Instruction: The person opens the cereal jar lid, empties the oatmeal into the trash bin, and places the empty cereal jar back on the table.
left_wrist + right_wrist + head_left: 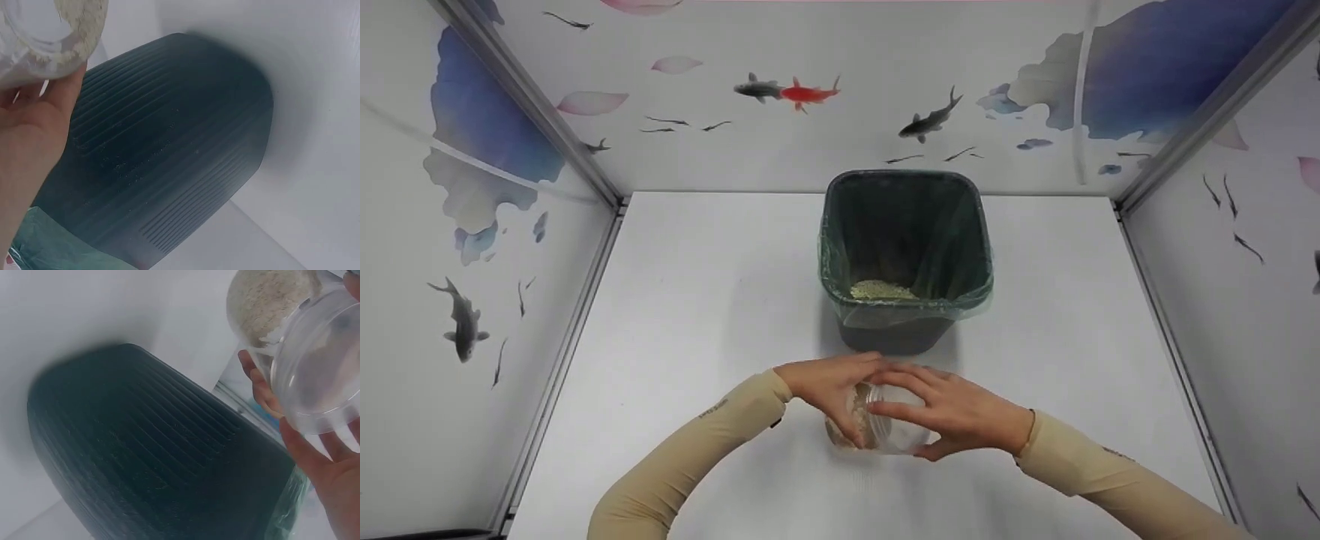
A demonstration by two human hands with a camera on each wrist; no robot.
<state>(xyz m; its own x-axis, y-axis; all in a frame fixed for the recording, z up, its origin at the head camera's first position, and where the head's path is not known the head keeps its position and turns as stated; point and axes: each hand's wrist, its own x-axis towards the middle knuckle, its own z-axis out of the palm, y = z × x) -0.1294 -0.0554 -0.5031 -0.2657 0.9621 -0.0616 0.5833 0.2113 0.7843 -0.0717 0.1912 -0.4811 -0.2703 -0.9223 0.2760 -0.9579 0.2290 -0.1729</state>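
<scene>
My left hand (832, 382) grips a clear plastic jar (861, 420) from its far and near sides. Beige powder coats part of its inside, which shows well in the right wrist view (269, 304). Spread around a second clear, round plastic container (906, 436), the fingers of my right hand (964, 411) hold it against the jar's mouth. The two pieces lie sideways, rim towards rim, just in front of a dark green bin (889, 341). In the left wrist view, the left palm and fingers support the powdery jar (90, 28) from one side.
A thin green plastic liner (971, 307) folds over the bin's rim. Inside the bin lies a heap of pale yellowish grainy material (883, 290). The white table (682, 315) is enclosed by printed panels (855, 45) at the back and both sides.
</scene>
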